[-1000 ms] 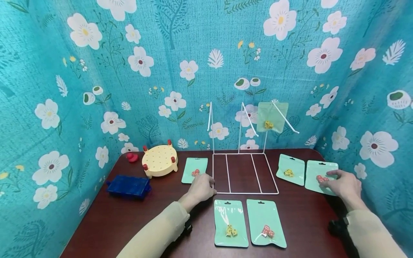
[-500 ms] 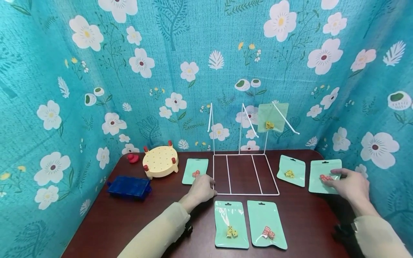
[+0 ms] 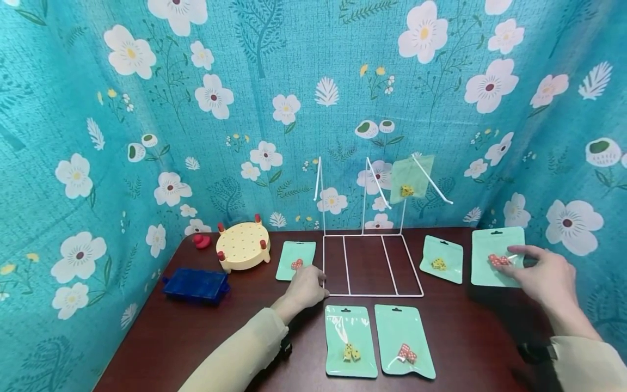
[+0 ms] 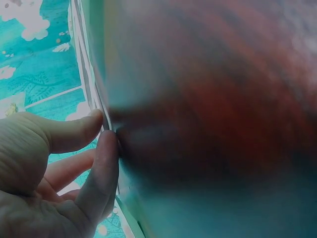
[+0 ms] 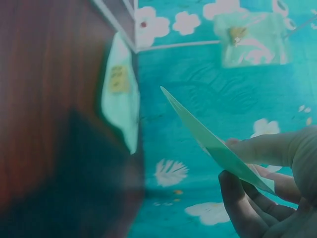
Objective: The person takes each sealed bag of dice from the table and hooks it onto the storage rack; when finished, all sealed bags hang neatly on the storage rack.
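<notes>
A blue-green flowered curtain (image 3: 220,163) forms the backdrop to a dark reddish-brown bench (image 3: 147,343) carrying a white wire rack (image 3: 372,295) with three arms. An upturned cream stool (image 3: 243,245) with red-tipped legs sits to the rack's left, behind a blue tray (image 3: 196,285). A person's left hand (image 3: 305,287) pinches the rack's base wire at its near left corner; the right hand (image 3: 548,277), fingers pinching one edge, holds a mint-green pouch (image 3: 495,245) tilted and clear of the bench at far right. A matching hanging pouch (image 3: 405,171) is on the rack's right arm. Four others lie flat: a left pouch (image 3: 294,253), a right pouch (image 3: 443,253) and two front pouches (image 3: 350,326). Smallest are the dice, red ones (image 3: 499,260) showing in the held pouch.
</notes>
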A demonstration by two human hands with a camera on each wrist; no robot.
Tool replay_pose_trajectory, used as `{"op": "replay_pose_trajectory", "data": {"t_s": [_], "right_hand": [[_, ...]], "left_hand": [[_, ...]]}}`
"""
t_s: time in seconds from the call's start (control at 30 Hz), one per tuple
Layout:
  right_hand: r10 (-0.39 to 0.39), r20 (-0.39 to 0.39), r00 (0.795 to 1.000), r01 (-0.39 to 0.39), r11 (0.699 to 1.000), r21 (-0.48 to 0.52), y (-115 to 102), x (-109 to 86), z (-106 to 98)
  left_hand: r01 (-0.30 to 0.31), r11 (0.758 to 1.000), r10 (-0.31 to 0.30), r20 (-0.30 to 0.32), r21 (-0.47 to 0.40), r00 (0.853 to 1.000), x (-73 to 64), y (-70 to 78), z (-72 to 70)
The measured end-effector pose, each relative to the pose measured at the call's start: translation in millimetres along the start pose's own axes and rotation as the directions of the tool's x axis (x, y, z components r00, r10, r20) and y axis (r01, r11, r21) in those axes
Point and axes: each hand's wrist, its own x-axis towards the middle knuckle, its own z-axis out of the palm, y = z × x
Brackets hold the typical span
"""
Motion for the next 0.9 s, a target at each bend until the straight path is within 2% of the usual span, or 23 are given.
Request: {"op": "replay_pose_trajectory", "data": {"t_s": [0.3,0.63,0.9], "right_hand": [[-0.058,-0.077,0.995,0.06,0.998,0.017,-23.7,-10.7,-11.4],[-0.049,-0.14,0.989,0.056,0.997,0.052,-58.2,-28.6,-18.8],[-0.128,-0.188,0.974,0.15,0.983,0.104,-75.9,-42.5,-24.5]], "left_hand": [[-0.002,1.0,0.002,-0.001,0.003,1.0,1.3,-0.7,0.8],[0.001,1.0,-0.001,-0.003,-0.003,1.0,0.2,-0.4,0.9],[-0.024,1.0,0.025,-0.006,0.018,1.0,-0.4,0.2,-1.4]]}}
